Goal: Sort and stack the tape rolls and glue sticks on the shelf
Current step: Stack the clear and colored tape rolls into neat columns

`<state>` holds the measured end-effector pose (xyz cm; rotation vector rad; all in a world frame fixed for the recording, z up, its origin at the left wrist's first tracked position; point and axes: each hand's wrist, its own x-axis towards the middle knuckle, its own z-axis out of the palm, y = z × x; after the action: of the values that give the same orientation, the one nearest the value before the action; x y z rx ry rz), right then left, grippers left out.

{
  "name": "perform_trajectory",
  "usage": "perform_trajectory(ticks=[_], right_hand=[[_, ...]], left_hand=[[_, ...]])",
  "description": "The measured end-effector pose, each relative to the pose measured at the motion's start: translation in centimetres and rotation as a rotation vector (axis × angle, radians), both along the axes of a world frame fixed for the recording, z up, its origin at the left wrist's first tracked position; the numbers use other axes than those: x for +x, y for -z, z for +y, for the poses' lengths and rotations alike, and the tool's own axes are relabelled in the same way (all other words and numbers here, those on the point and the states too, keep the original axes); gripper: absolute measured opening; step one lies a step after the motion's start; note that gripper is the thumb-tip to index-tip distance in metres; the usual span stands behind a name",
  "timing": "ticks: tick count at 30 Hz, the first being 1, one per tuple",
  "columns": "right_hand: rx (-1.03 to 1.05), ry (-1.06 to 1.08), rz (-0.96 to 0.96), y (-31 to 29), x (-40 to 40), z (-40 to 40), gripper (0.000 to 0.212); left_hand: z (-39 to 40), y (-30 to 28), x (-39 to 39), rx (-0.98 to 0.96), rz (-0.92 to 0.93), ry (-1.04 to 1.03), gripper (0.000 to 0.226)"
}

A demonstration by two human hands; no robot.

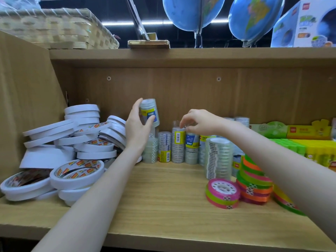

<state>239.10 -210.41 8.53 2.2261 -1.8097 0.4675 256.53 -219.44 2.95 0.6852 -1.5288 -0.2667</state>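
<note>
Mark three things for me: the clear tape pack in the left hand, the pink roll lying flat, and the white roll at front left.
clear tape pack [149, 112], head view, on its yellow label.
pink roll [234, 194], head view, on its pink rim.
white roll [76, 180], head view, on its white outer wall.

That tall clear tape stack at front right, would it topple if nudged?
Probably. The clear tape stack is tall and narrow, standing free on the shelf, so a sideways push likely tips it. Its shiny wrap looks slippery. Once down, it would probably roll.
</note>
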Motion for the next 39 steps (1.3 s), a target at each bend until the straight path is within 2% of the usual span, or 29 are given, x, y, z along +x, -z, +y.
perform_trajectory(ticks=[3,7,10,16,25,28,30,32,36,39], right_hand=[[0.002,0.014,0.006,-0.1,-0.2,0.1,0.022],[0.003,0.007,-0.015,-0.3,-0.7,0.4,0.025],[-0.021,0.017,-0.028,-0.7,-1.4,0.6,0.025],[-0.125,0.08,-0.117,-1.3,-2.7,1.0,0.03],[-0.182,0.213,-0.19,-2.1,-5.4,2.0,0.047],[-0.202,0.238,-0.19,-2.4,-6.4,2.4,0.048],[-0.204,0.254,-0.196,-2.5,-7.0,2.8,0.048],[-0.203,0.276,-0.22,-2.3,-7.5,3.1,0.047],[-0.179,0.27,-0.262,-1.6,-8.0,3.3,0.046],[-0.141,0.221,-0.231,-1.3,-7.9,3.6,0.041]], left_hand=[[0.0,-0.4,-1.1,0.062,-0.101,0.074,0.064],[-0.5,0.4,-2.5,0.174,-0.232,0.071,0.068],[-0.7,0.4,-2.4,0.146,-0.306,0.02,0.065],[-0.3,0.9,-2.2,0.13,-0.44,-0.007,0.076],[0.2,1.1,-2.8,0.148,-0.428,-0.001,0.081],[0.6,1.4,-3.0,0.095,-0.404,-0.106,0.077],[1.0,1.7,-3.0,0.057,-0.324,-0.184,0.068],[1.2,2.1,-3.0,0.062,-0.312,-0.174,0.063],[1.2,2.9,-3.1,0.136,-0.367,-0.126,0.068],[1.2,3.1,-3.2,0.123,-0.37,-0.137,0.068]])
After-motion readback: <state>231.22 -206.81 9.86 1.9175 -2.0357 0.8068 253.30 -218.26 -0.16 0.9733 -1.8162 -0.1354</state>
